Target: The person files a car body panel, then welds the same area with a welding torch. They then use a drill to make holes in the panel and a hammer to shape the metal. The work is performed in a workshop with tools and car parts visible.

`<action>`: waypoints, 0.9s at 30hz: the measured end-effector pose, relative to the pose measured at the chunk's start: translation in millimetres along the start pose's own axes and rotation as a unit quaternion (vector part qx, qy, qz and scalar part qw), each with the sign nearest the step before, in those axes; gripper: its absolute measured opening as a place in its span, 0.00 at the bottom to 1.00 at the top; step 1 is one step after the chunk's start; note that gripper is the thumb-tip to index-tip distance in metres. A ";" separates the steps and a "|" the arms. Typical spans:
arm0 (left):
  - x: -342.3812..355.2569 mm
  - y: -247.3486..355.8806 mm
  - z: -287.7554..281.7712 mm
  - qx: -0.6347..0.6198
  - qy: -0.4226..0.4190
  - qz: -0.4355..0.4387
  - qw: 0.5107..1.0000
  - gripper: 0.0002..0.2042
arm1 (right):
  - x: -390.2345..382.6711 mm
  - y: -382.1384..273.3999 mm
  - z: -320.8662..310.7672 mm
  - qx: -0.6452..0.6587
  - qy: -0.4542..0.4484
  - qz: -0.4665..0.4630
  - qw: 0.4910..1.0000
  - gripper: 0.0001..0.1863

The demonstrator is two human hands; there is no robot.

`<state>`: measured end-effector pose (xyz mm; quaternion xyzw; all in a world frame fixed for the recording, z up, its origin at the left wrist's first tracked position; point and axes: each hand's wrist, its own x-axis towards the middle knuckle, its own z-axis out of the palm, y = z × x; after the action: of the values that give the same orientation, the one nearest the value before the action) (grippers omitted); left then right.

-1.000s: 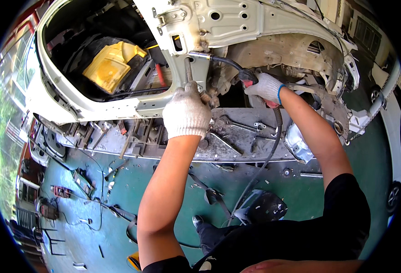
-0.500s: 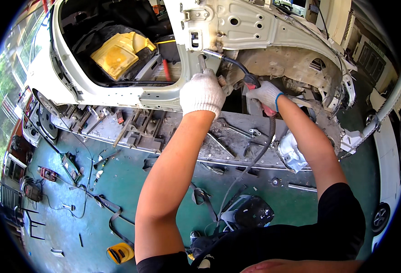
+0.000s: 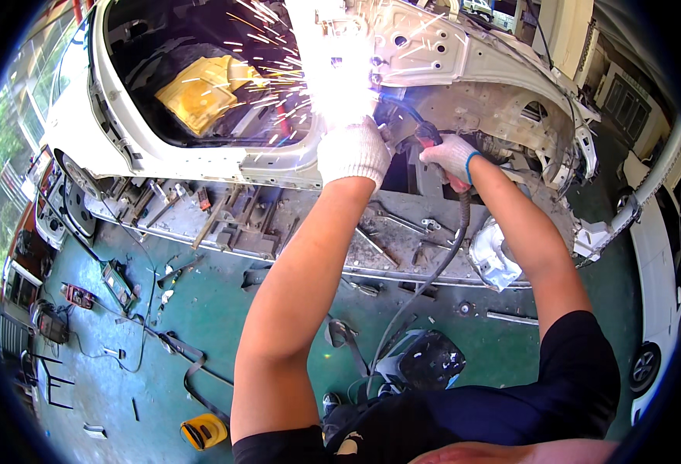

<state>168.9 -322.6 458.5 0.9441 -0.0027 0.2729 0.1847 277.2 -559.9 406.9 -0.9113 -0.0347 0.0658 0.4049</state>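
Bright welding glare washes out the pillar of a stripped white car body, and sparks fly left into the door opening. My right hand, in a white glove with a blue cuff edge, is closed round the red-and-black handle of a welding torch. The torch's neck runs left into the glare, which hides its tip. Just below the glare is my gloved left hand, closed with its back toward me. The grey metal tool seen in it earlier is now lost in the light.
A metal bench below the car holds brackets, clamps and a wrench. The torch cable hangs past a black-topped stool. Straps, cords and a yellow welding mask lie on the green floor. Another white car stands right.
The welding arc has lit, throwing white glare and sparks over the pillar. My left hand has shifted slightly right and down; my right hand keeps its hold on the torch.
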 end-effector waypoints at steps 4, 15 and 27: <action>2.3 3.0 1.8 0.019 -0.030 -0.021 0.999 0.16 | 1.2 3.5 4.6 0.042 -0.008 -0.028 0.999 0.13; -1.2 10.4 11.0 0.031 -0.008 -0.052 0.998 0.16 | -114.5 122.8 43.7 0.113 -0.003 0.079 0.990 0.15; 7.9 14.8 19.4 0.056 0.037 -0.053 0.996 0.12 | -240.3 257.8 102.6 -0.029 0.037 0.114 0.992 0.20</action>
<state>184.0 -342.5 452.6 0.9411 0.0698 0.2971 0.1459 27.0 -685.2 169.4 -0.9223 0.0830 0.0765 0.3696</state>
